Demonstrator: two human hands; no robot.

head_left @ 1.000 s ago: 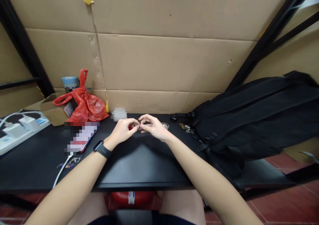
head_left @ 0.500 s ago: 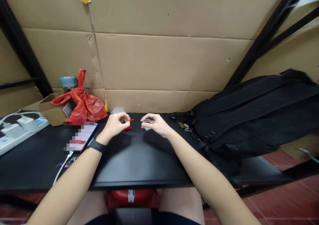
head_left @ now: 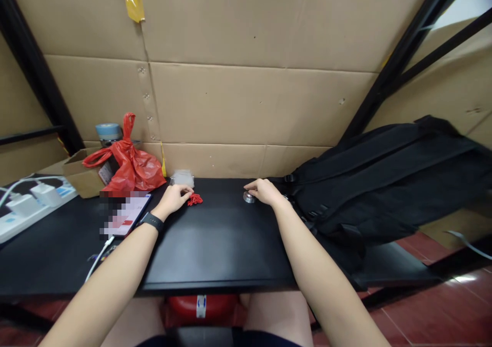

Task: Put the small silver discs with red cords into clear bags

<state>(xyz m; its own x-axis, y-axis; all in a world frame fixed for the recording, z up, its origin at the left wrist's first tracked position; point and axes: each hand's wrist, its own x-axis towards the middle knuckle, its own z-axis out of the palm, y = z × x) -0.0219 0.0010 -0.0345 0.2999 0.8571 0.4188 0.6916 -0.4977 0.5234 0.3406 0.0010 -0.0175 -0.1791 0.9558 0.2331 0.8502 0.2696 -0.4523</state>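
Note:
My left hand (head_left: pixel 177 198), a dark watch on its wrist, is at the table's far side. Its fingertips are pinched together at the edge of a small tangled bundle of red string (head_left: pixel 196 199). Farther right, my right hand (head_left: pixel 266 190) reaches over a small round silvery object (head_left: pixel 249 198) at the tabletop, thumb and fingers closed about it. Its exact kind is too small to tell, and the hand covers part of it. A clear plastic packet (head_left: pixel 182 178) lies just behind my left hand.
A black backpack (head_left: pixel 384 178) fills the table's right side. On the left are a red plastic bag (head_left: pixel 134 167), a cardboard box (head_left: pixel 82 175), a blue-lidded container (head_left: pixel 108 130), a phone (head_left: pixel 132 213) on a white cable and a power strip (head_left: pixel 34 208). A cardboard wall (head_left: pixel 238 106) stands behind.
My hands have moved apart. The right one has gone right and down to the tabletop with the round object; the left one has shifted slightly left, and the red bundle shows more fully.

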